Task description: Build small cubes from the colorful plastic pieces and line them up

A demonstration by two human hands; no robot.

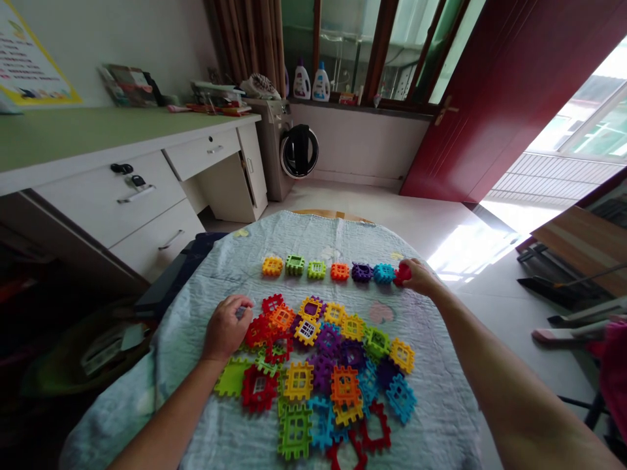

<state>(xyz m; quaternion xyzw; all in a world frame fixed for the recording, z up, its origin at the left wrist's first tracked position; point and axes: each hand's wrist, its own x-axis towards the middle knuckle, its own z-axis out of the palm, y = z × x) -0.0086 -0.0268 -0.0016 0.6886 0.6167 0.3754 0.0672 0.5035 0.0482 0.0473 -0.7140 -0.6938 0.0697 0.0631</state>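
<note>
At the right end of a row of small block stacks, my right hand (420, 277) is closed round a red toy block (403, 273). That block sits right beside a blue stack (384, 273), seemingly touching it. My left hand (227, 328) rests on the cloth at the left edge of a loose pile, fingers bent and thumb apart, with nothing visible between them. Red pieces (258, 331) lie closest to it. The row also has a purple stack (361, 271), an orange one (339, 271), two green ones (294, 264) and a yellow one (272, 266).
Loose notched plastic squares and frames, among them a green square (295, 431) and a red frame (376, 427), spread over the table's light blue cloth (196, 405). Beyond are a desk with drawers (117, 189), a washing machine (274, 150) and a red door (490, 98).
</note>
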